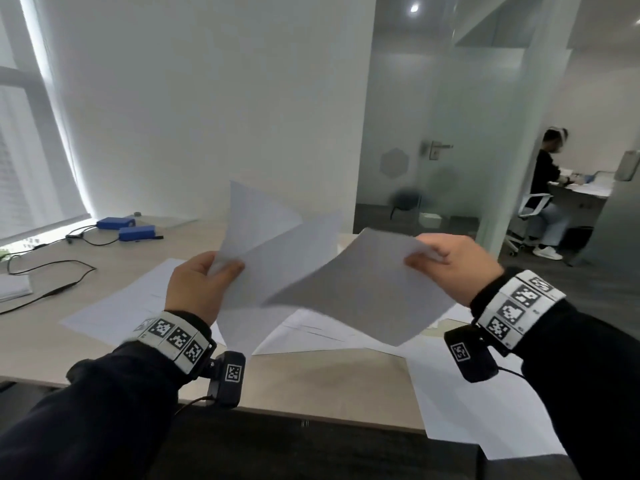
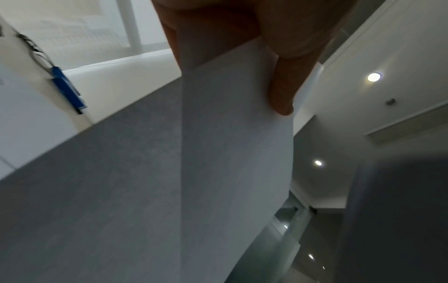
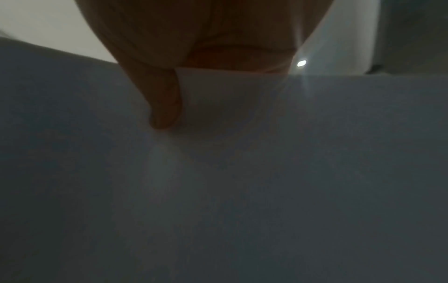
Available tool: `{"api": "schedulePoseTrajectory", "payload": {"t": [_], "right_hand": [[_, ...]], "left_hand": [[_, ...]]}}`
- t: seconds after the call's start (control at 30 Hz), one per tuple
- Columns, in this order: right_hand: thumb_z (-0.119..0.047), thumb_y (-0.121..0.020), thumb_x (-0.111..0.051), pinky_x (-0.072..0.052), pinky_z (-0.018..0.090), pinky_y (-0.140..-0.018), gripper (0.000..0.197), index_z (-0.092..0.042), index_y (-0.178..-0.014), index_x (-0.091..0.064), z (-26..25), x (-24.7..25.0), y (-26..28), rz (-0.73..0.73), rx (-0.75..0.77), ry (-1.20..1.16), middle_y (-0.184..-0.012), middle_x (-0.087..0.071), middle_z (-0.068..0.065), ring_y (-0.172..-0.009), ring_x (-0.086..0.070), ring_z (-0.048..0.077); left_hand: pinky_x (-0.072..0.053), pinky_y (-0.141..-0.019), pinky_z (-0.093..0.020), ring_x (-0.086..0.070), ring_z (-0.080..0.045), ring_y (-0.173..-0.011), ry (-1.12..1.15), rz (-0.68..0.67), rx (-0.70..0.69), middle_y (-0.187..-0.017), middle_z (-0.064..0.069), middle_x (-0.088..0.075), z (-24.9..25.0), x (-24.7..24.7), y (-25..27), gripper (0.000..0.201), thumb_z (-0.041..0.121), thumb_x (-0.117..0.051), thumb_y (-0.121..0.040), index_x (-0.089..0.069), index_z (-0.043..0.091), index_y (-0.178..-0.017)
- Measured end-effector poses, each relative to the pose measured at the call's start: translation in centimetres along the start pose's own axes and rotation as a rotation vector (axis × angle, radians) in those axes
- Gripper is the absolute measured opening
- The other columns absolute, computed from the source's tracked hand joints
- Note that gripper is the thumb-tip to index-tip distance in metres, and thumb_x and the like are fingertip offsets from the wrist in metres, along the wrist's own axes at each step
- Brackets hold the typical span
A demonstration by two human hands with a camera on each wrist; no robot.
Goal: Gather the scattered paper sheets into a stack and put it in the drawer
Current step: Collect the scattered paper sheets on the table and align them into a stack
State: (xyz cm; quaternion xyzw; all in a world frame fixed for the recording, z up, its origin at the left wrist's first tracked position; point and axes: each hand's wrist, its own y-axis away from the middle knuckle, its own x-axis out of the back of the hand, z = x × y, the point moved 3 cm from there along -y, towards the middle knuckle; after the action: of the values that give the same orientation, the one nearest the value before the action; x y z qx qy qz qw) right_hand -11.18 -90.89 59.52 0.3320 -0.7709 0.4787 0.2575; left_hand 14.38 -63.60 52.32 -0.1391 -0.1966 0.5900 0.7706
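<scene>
Both hands are raised above the light wooden desk (image 1: 311,386), each holding paper. My left hand (image 1: 204,282) pinches two fanned white sheets (image 1: 273,251) by their lower left corner; its wrist view shows the thumb (image 2: 283,90) pressed on these sheets (image 2: 218,153). My right hand (image 1: 453,265) pinches a single sheet (image 1: 367,289) at its upper right edge, and that sheet (image 3: 242,172) fills the right wrist view under the thumb (image 3: 164,107). More sheets lie scattered on the desk at the left (image 1: 128,306), centre (image 1: 311,332) and right front (image 1: 485,410). No drawer is in view.
Two blue boxes (image 1: 128,228) with black cables (image 1: 52,271) sit at the desk's far left. A white wall stands behind the desk. To the right, beyond a frosted glass door (image 1: 415,157), a person (image 1: 550,188) sits at another desk.
</scene>
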Motion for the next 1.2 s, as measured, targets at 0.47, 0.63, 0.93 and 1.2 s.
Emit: {"api": "schedulePoseTrajectory", "payload": {"t": [0.47,0.63,0.93,1.2], "right_hand": [[-0.035,-0.082,-0.06,-0.036,0.045,-0.099,0.023,-0.037,-0.104,-0.055,-7.5,-8.9,-5.0,-0.274,0.226,0.345,-0.095,-0.063,-0.014,-0.097,-0.059,0.012],[-0.032,-0.091,-0.057,-0.039,0.042,-0.093,0.01,-0.035,-0.099,-0.062,-7.4,-9.5,-5.7,-0.274,0.209,0.395,-0.099,-0.061,-0.013,-0.102,-0.057,0.014],[-0.019,-0.09,-0.06,-0.045,0.041,-0.092,0.002,-0.018,-0.089,-0.059,-7.4,-9.5,-8.5,-0.236,0.094,0.016,-0.103,-0.062,0.002,-0.098,-0.057,0.022],[-0.028,-0.091,-0.058,-0.043,0.036,-0.065,0.021,-0.029,-0.078,-0.042,-8.4,-12.0,-8.9,-0.314,0.029,0.03,-0.069,-0.053,-0.005,-0.066,-0.048,0.019]], "left_hand": [[-0.058,-0.071,-0.051,-0.063,-0.025,-0.072,0.081,-0.191,0.004,-0.078,-0.011,-0.072,-0.3,0.1,4.1,0.022,0.027,-0.07,-0.058,-0.075,0.019,-0.078],[-0.06,-0.063,-0.04,-0.07,-0.025,-0.069,0.117,-0.259,0.022,-0.076,-0.008,-0.075,-1.7,0.9,4.7,0.013,0.007,-0.079,-0.07,-0.075,0.017,-0.077],[-0.049,-0.061,-0.032,-0.059,-0.015,-0.063,0.086,-0.287,0.036,-0.074,-0.01,-0.069,-3.4,2.7,4.8,0.013,0.024,-0.07,-0.072,-0.066,0.014,-0.079],[-0.049,-0.059,-0.027,-0.061,-0.014,-0.066,0.193,-0.305,0.191,-0.076,0.002,-0.068,-5.5,3.9,5.2,0.034,0.045,-0.068,-0.084,-0.062,0.014,-0.096]]}}
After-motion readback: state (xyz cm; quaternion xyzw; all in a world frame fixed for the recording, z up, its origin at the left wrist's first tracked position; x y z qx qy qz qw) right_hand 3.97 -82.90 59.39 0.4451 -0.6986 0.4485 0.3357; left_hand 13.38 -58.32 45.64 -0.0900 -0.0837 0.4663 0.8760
